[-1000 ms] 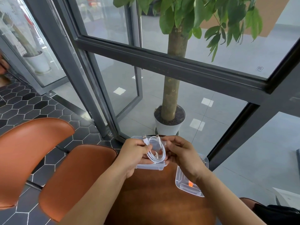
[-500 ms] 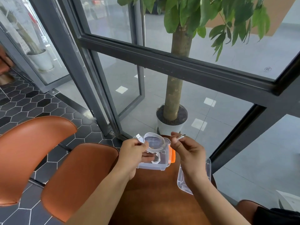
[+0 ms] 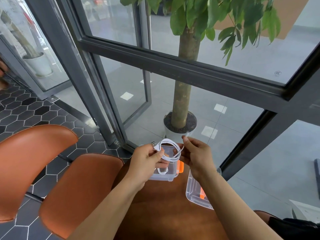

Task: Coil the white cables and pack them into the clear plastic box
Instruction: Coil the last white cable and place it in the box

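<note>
While loosely round, glossy white cable (image 3: 170, 159) in pinching grip of left hand (image 3: 147, 161) and right hand (image 3: 197, 155).

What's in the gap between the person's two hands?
A loop of white cable spans it, pinched by the left hand and the right hand, with the clear box behind it, in the head view.

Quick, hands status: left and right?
Left hand: grips the coiled white cable.
Right hand: pinches that cable's loose end.
</note>
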A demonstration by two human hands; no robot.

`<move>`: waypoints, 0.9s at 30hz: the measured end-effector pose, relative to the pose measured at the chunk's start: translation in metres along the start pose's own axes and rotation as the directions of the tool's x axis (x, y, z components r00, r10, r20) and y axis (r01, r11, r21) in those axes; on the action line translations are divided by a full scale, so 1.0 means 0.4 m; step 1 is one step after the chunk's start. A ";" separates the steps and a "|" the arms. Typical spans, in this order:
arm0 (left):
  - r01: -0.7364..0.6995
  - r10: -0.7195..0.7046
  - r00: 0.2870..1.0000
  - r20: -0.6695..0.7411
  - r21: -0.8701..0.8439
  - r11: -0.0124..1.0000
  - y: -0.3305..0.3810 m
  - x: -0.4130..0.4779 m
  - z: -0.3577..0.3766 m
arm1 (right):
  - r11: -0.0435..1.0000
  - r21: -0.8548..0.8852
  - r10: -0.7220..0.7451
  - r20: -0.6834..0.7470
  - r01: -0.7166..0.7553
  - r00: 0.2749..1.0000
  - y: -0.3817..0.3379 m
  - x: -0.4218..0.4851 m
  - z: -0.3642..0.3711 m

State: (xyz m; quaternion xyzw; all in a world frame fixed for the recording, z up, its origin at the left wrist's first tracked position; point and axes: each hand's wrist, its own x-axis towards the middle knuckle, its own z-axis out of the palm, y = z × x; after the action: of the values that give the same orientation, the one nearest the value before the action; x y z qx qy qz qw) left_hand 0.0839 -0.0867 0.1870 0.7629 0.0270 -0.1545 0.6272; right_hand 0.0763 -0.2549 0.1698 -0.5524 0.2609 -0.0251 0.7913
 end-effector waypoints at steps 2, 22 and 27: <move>-0.018 0.017 1.000 0.020 0.038 0.999 0.001 0.004 -0.004 | 0.996 -0.088 -0.028 0.000 0.028 1.000 -0.007 0.005 0.006; 0.051 -0.056 0.997 0.046 0.088 0.995 0.002 0.017 -0.015 | 0.982 -0.019 0.176 0.471 -0.189 0.864 0.007 -0.003 -0.026; -0.031 0.025 0.999 0.023 0.342 0.939 -0.008 0.037 -0.016 | 0.980 0.090 0.141 0.300 -0.175 0.943 0.063 -0.020 0.011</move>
State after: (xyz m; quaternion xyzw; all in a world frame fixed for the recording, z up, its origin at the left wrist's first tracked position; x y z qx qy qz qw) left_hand 0.0985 -0.0823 0.1812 0.8593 -0.0168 -0.1548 0.4872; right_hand 0.0649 -0.2387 0.1515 -0.4804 0.1826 0.1054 0.8513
